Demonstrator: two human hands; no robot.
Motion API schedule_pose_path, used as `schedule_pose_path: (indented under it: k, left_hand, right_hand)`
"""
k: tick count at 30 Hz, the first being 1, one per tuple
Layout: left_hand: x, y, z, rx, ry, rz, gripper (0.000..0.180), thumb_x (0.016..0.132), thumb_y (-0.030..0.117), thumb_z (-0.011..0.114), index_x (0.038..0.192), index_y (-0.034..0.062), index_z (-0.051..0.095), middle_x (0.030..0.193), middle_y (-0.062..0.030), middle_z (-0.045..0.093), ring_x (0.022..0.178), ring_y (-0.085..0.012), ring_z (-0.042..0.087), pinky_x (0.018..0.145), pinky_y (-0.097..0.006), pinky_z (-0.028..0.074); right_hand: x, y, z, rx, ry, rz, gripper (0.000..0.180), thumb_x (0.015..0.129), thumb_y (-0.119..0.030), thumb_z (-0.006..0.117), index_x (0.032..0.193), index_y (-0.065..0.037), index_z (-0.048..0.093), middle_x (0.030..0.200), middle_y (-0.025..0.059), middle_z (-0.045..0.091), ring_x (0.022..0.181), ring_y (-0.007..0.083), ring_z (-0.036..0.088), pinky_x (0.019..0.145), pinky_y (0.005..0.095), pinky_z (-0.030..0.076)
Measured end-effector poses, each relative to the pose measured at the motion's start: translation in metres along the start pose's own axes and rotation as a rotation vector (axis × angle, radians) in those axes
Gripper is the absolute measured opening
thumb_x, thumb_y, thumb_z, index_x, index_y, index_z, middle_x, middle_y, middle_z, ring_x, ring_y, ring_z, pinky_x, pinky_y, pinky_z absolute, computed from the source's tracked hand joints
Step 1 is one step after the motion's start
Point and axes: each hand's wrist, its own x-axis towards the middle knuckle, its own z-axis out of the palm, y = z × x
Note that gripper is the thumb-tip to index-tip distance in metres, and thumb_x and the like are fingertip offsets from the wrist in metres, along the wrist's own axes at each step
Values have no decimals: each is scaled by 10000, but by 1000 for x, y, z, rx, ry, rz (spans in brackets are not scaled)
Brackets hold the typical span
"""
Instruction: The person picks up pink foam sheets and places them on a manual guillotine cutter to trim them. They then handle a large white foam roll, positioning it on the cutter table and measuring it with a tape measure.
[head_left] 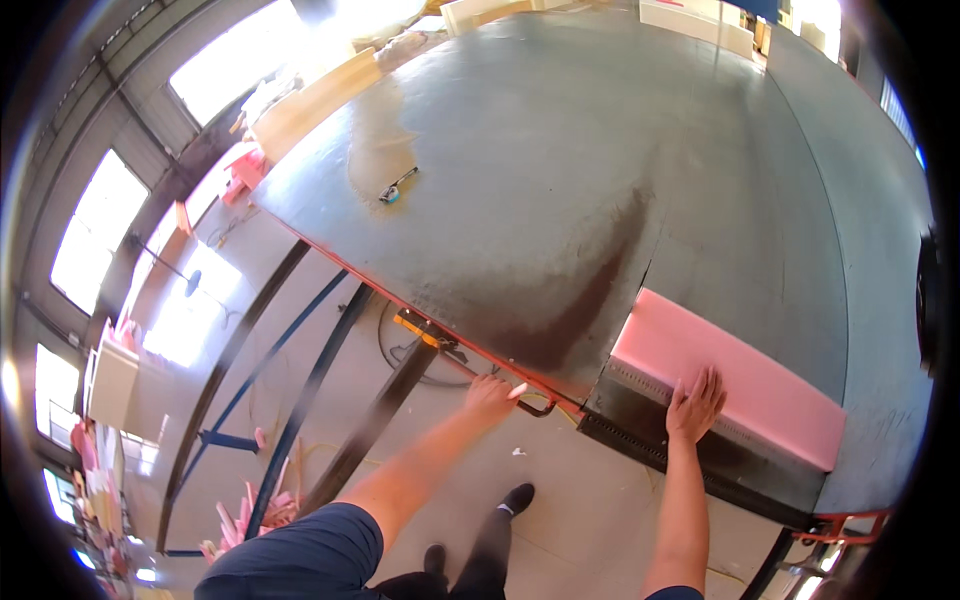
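A long pink foam block (735, 372) lies along the near right edge of a large grey metal table (520, 130). My right hand (697, 402) rests flat on its near side, fingers stretched out and slightly apart. Left of the block, my left hand (490, 396) is closed at the table's red near edge. It appears wrapped round a dark handle bar (541, 409), whose bent end shows beside the thumb; the grip itself is mostly hidden. Beneath the block's near side runs a dark metal ledge (655, 425) with a perforated strip.
A tape measure (398, 187) lies on the far left of the table. Yellow-and-black gear (425, 328) hangs under the left edge, near dark slanting legs (375, 425). Pink foam scraps (255, 510) lie on the floor. A raised grey panel (865, 230) borders the right side.
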Motion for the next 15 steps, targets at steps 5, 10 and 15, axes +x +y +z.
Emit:
schedule_pose_path:
  k: [5, 10, 15]
  left_hand:
    - [1, 7, -7, -30, -19, 14, 371, 916, 390, 517, 783, 92, 693, 849, -79, 675, 934, -282, 598, 888, -411, 402]
    - [30, 22, -27, -58, -69, -5, 341, 887, 379, 558, 809, 86, 713, 838, -87, 672, 920, -295, 602, 855, -417, 421]
    - [62, 17, -38, -72, -107, -14, 263, 810, 358, 642, 795, 106, 715, 838, -86, 667, 907, -287, 599, 832, -404, 432]
  right_hand:
    - [11, 1, -10, -17, -47, -8, 569, 937, -396, 484, 1377, -39, 431, 1443, 161, 434, 1367, 334, 364, 1124, 542, 247]
    - [43, 10, 1, -38, -59, -18, 547, 966, -386, 437, 1403, -58, 420, 1459, 135, 427, 1380, 317, 354, 1137, 513, 234]
    - [76, 4, 26, -75, -107, -14, 555, 973, -391, 424, 1415, -56, 407, 1455, 144, 430, 1369, 327, 369, 1131, 509, 247]
